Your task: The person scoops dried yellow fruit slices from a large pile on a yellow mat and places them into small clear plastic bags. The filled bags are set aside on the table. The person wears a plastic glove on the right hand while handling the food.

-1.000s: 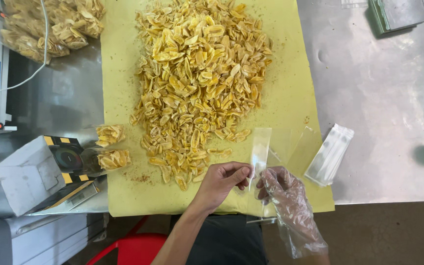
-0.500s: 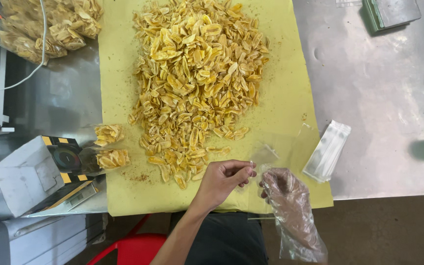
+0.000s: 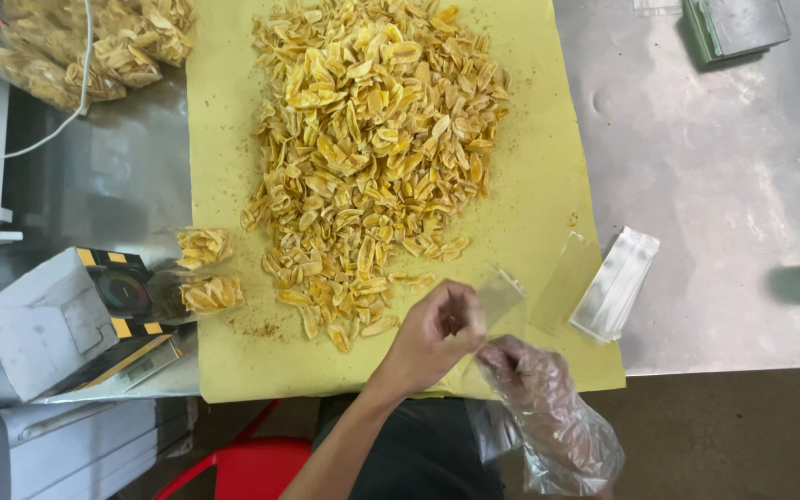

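Two small filled packets [image 3: 204, 270] of banana chips lie at the yellow sheet's [image 3: 548, 185] left edge, while the big chip heap [image 3: 372, 157] is hardly touched, so most of the bagging looks undone. The bare left hand [image 3: 437, 335] and the plastic-gloved right hand [image 3: 522, 370] both pinch one empty clear pouch [image 3: 500, 298] near the tabletop's [image 3: 733, 185] front edge. Spare pouches [image 3: 615, 283] lie just right; beyond them is open steel.
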